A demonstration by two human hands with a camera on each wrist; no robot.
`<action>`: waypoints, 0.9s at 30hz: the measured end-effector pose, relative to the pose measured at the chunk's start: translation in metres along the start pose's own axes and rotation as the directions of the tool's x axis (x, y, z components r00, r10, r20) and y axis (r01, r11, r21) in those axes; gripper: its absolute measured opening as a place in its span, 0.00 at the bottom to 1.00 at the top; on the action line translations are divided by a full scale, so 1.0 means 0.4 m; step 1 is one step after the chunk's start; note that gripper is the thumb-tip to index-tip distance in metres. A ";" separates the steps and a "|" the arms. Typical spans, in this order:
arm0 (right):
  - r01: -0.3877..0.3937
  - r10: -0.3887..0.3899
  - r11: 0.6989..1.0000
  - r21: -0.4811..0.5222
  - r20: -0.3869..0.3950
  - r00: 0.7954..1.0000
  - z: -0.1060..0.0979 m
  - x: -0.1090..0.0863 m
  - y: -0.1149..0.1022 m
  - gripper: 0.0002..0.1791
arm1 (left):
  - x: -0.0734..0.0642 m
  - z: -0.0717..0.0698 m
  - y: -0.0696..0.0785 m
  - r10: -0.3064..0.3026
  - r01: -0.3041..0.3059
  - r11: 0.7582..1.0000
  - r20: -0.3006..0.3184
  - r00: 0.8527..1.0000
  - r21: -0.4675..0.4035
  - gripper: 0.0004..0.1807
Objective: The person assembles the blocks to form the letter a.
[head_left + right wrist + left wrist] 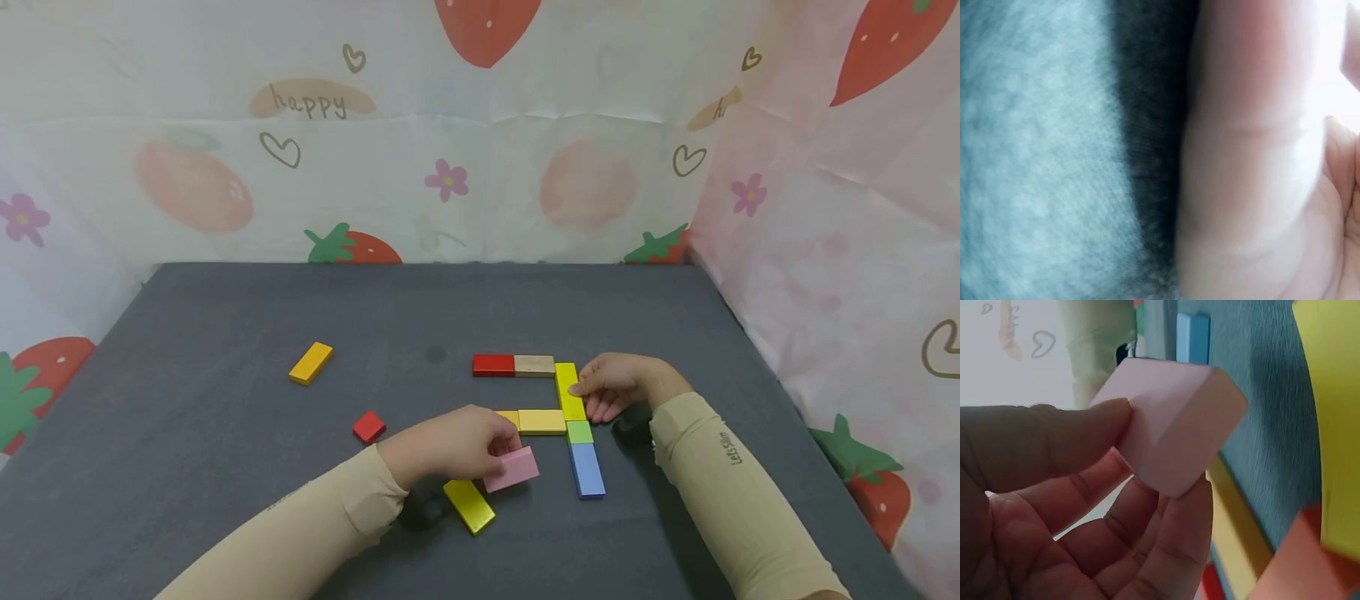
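Observation:
My left hand (465,442) pinches a pink block (513,469) between thumb and fingers, tilted and held above the table. In the left wrist view the thumb presses one face of the pink block (1179,419) and the fingertips support it from beneath. My right hand (626,383) is beside an upright-running yellow block (567,400); its thumb touches that block's right edge, with the fingers low at the table. Joined to this yellow block are a wooden block (534,366), a pale orange block (542,422) and a green block (579,432). The right wrist view is mostly a blurred finger.
A red block (492,365) extends the top row leftward, and a blue block (587,471) continues below the green one. Loose on the dark grey cloth (225,467) lie an orange block (311,363), a small red block (368,427) and another yellow block (469,506).

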State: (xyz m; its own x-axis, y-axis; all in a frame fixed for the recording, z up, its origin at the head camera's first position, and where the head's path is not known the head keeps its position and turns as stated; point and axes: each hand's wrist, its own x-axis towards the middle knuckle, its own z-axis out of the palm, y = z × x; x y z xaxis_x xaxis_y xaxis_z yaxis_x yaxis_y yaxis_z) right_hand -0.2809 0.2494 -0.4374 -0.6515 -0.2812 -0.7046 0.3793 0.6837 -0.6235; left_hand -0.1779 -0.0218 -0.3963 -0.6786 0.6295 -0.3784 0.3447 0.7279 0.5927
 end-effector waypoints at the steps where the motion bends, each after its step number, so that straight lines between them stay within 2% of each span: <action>1: 0.001 -0.001 1.000 -0.002 0.001 1.000 0.000 0.000 -0.001 0.13 | 0.005 0.006 0.004 0.007 -0.007 1.000 0.014 1.000 0.007 0.06; 7: -0.002 0.002 1.000 0.006 0.002 1.000 -0.001 0.002 0.000 0.13 | 0.027 0.041 0.024 0.030 -0.035 0.998 0.096 0.995 0.054 0.04; 12: 0.013 -0.013 1.000 0.005 0.001 1.000 0.000 0.001 0.001 0.13 | 0.034 0.059 0.025 0.049 -0.057 0.997 0.144 0.988 0.056 0.04; 16: 0.017 -0.017 1.000 0.008 -0.003 1.000 0.001 -0.001 -0.001 0.13 | 0.039 0.070 0.023 0.052 -0.059 0.997 0.157 0.986 0.045 0.04; 23: 0.008 -0.008 1.000 0.002 -0.013 1.000 0.003 -0.002 -0.002 0.13 | 0.041 0.083 0.028 -0.011 0.001 0.997 0.142 0.990 0.074 0.05; 27: 0.009 -0.009 1.000 0.001 -0.012 1.000 0.004 -0.001 -0.001 0.13 | 0.038 0.083 0.034 -0.020 0.006 0.996 0.152 0.988 0.088 0.05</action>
State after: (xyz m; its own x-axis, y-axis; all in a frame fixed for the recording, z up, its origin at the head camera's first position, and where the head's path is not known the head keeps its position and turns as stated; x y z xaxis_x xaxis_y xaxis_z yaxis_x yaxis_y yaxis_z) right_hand -0.2799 0.2481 -0.4373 -0.6625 -0.2794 -0.6950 0.3744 0.6801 -0.6303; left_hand -0.1620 0.0066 -0.4178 -0.5786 0.6490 -0.4939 0.3961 0.7530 0.5255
